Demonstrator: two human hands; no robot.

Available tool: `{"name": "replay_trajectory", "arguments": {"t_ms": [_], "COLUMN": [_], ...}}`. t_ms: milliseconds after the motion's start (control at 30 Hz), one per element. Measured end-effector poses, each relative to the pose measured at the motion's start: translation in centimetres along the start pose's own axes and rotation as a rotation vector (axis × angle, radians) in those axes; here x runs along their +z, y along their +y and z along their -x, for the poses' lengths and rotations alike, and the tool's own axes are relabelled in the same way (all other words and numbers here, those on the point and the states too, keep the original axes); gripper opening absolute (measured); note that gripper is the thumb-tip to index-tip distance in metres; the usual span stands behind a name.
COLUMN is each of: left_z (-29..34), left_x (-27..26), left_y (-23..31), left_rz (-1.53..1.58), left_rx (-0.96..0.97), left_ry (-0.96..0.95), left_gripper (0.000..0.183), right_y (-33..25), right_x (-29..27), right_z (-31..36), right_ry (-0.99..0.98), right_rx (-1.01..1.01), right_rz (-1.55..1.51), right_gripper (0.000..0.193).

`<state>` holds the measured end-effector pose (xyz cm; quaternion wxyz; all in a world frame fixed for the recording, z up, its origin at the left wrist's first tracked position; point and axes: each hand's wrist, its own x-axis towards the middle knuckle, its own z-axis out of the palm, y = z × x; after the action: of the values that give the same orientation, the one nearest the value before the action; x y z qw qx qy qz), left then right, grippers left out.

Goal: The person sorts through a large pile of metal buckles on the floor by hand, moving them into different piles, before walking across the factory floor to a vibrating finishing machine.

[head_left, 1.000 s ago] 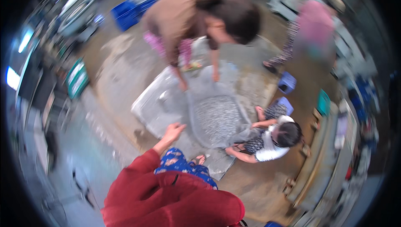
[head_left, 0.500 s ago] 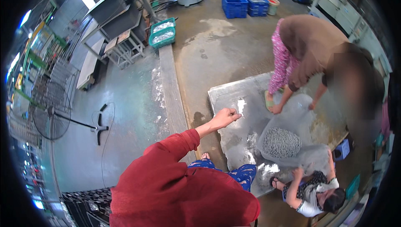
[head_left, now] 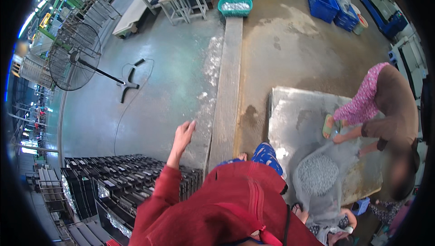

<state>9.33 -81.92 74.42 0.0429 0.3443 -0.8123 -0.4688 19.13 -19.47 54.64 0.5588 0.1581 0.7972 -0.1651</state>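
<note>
My left hand [head_left: 183,133] reaches forward over the bluish-green floor, its arm in a red sleeve. The fingers are loosely bent and a little apart, with nothing visible in them. It touches nothing and is nearest to the stacks of black trays [head_left: 140,173] at lower left. My right hand is out of view. To the right, a clear plastic sheet or bag [head_left: 331,196] holds a heap of small grey metal pieces [head_left: 316,175] on a wet metal plate [head_left: 290,124]. A bent-over co-worker [head_left: 394,92] grips its far edge; another person sits at its near end.
A pedestal fan [head_left: 74,57] with a black base and cable stands at left. Green baskets [head_left: 234,7] of shiny pieces sit ahead on a raised concrete strip [head_left: 229,74]. Blue crates [head_left: 322,4] are at far right, stools [head_left: 190,1] at the back.
My view has turned left, so the plate and co-workers sit farther right and the black trays show more. My left hand has swung left from near the plate, and its fingers have loosened.
</note>
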Motion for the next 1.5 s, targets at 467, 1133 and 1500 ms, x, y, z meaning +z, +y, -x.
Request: {"name": "replay_trajectory", "arguments": {"t_ms": [467,1133,1500], "left_z": [-22.5,-72.3,-84.1], "left_x": [13.0,16.8,44.2], "left_y": [11.2,37.4,63.8], "left_rz": [0.368,0.485,0.297], "left_rx": [0.0,0.335,0.857], "left_ry": [-0.323,0.0,-0.82], "left_gripper": [0.035,0.02,0.021], "right_y": [-55.3,-84.4,-93.2], "right_x": [-32.3,-68.2,-87.0], "right_z": [0.2,-9.1,-13.7], "right_ry": [0.582,0.091,0.646], "right_rx": [-1.091,-1.233,-1.203], "right_rz": [-0.502,-1.155,-1.33], "right_gripper": [0.031,0.032,0.023]}}
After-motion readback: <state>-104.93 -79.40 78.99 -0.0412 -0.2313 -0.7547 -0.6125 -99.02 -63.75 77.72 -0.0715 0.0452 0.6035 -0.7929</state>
